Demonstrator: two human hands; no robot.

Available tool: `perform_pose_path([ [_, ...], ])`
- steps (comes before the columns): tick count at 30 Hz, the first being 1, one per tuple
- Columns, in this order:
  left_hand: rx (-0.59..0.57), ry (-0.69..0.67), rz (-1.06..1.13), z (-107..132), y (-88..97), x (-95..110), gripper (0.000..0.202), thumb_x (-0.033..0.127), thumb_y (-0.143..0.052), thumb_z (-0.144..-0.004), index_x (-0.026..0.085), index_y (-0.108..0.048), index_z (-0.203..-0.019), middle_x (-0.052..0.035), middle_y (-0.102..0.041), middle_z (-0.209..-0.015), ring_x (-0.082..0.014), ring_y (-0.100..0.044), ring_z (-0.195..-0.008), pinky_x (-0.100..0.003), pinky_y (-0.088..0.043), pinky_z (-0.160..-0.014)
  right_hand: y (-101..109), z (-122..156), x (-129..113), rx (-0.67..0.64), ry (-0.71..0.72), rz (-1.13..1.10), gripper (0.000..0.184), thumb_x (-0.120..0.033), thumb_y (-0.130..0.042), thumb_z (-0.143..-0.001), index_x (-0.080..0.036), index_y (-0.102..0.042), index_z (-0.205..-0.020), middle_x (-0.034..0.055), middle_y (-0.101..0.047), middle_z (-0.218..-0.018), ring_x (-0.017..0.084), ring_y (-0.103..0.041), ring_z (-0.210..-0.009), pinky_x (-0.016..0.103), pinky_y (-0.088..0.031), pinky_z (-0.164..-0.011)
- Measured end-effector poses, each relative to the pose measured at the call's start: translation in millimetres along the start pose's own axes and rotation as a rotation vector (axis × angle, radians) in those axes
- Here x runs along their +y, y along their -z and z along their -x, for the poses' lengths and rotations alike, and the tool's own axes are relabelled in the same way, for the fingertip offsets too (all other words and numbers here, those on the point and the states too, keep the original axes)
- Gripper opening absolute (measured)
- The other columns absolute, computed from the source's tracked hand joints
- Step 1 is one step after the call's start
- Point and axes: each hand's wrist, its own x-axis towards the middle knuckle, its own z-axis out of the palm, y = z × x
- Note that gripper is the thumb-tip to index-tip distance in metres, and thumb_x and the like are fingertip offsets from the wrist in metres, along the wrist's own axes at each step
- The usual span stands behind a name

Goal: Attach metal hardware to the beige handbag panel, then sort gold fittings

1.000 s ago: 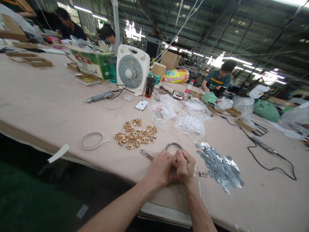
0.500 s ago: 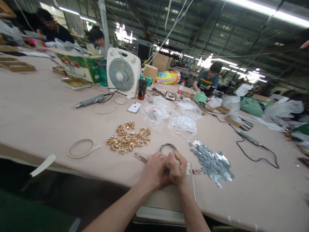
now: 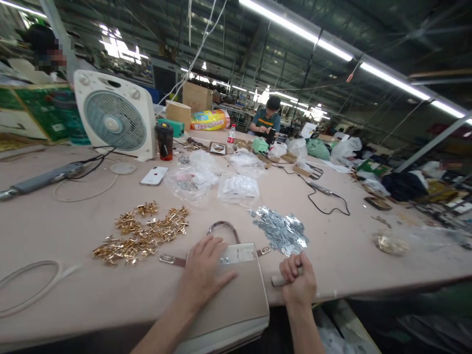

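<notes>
A beige handbag point(image 3: 236, 300) lies flat at the table's near edge, its curved handle point(image 3: 221, 226) pointing away from me. My left hand point(image 3: 203, 270) rests flat on the bag, fingers spread near its top edge. Just right of the bag, my right hand point(image 3: 298, 282) is clenched round a small beige tool handle point(image 3: 278, 280). A heap of gold metal fittings point(image 3: 142, 233) lies to the left of the bag. On the other side lies a heap of silver metal plates point(image 3: 280, 229).
Clear plastic bags point(image 3: 236, 187) of parts, a white phone point(image 3: 154, 175), a dark cup point(image 3: 164, 141) and a white fan point(image 3: 116, 115) stand further back. A powered screwdriver point(image 3: 40, 179) lies at left, a black cable point(image 3: 324, 201) at right. A person in green point(image 3: 267, 120) works at the far end.
My hands, clasped together over the bag's top, have parted. The left now lies flat on the bag and the right has drawn off to the right gripping the tool. The view swung right.
</notes>
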Motion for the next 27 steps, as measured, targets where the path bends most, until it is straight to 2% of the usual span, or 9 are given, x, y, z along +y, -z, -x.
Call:
perform_pose_path([
  [3, -0.019, -0.080, -0.038, -1, 1.0, 11, 0.049, 0.033, -0.081, -0.085, 0.028, -0.062, -0.130, -0.0063, -0.062, -0.141, -0.0358, -0.048, -0.136, -0.054, -0.040, -0.113, 27, 0, -8, 0.074, -0.062, -0.020, 0.039, -0.044, -0.063, -0.094, -0.022, -0.043, -0.070, -0.0111, -0.034, -0.053, 0.005, -0.026, -0.038, 0.018, -0.026, -0.037],
  [7, -0.161, -0.138, -0.028, -11, -8.1, 33, 0.040, 0.024, -0.074, -0.091, 0.024, -0.061, -0.130, -0.0066, -0.067, -0.127, -0.0298, -0.057, -0.118, -0.047, -0.049, -0.102, 49, 1, -14, 0.126, -0.144, -0.098, 0.037, -0.041, -0.069, -0.090, -0.021, -0.046, -0.069, -0.0111, -0.036, -0.054, 0.004, -0.027, -0.039, 0.017, -0.030, -0.037],
  [11, -0.221, -0.113, -0.029, -30, -22.2, 48, 0.040, 0.038, -0.080, -0.087, 0.023, -0.065, -0.120, -0.0080, -0.064, -0.115, -0.0303, -0.058, -0.109, -0.046, -0.051, -0.094, 62, -14, -20, 0.172, -0.166, -0.117, 0.035, -0.040, -0.073, -0.086, -0.020, -0.049, -0.070, -0.0111, -0.037, -0.054, 0.004, -0.029, -0.039, 0.016, -0.030, -0.037],
  [14, -0.211, -0.107, -0.018, -40, -28.8, 47, 0.036, 0.044, -0.081, -0.086, 0.024, -0.067, -0.113, -0.0072, -0.063, -0.111, -0.0298, -0.057, -0.107, -0.044, -0.050, -0.092, 75, -34, -24, 0.189, -0.127, -0.059, 0.033, -0.041, -0.075, -0.084, -0.021, -0.051, -0.073, -0.0109, -0.039, -0.054, 0.004, -0.031, -0.039, 0.016, -0.032, -0.037],
  [22, -0.168, -0.123, -0.006, -48, -33.7, 38, 0.022, 0.040, -0.077, -0.091, 0.024, -0.069, -0.103, -0.0044, -0.064, -0.105, -0.0269, -0.057, -0.103, -0.040, -0.047, -0.087, 126, -93, -36, 0.276, -0.012, 0.178, 0.034, -0.047, -0.075, -0.078, -0.021, -0.055, -0.082, -0.0104, -0.044, -0.060, 0.005, -0.036, -0.043, 0.017, -0.031, -0.039],
  [25, -0.191, -0.122, -0.049, -48, -34.2, 40, 0.021, 0.038, -0.077, -0.091, 0.024, -0.069, -0.103, -0.0054, -0.065, -0.107, -0.0278, -0.057, -0.103, -0.041, -0.047, -0.086, 143, -112, -38, 0.347, 0.083, 0.462, 0.039, -0.057, -0.070, -0.078, -0.021, -0.057, -0.089, -0.0079, -0.049, -0.066, 0.009, -0.044, -0.049, 0.023, -0.038, -0.046],
  [27, -0.208, -0.110, -0.046, -49, -33.8, 41, 0.027, 0.042, -0.080, -0.088, 0.023, -0.069, -0.104, -0.0055, -0.065, -0.107, -0.0285, -0.058, -0.104, -0.042, -0.047, -0.086, 153, -120, -39, 0.393, 0.121, 0.707, 0.042, -0.060, -0.067, -0.078, -0.020, -0.061, -0.091, -0.0035, -0.057, -0.071, 0.015, -0.053, -0.060, 0.030, -0.046, -0.057],
])
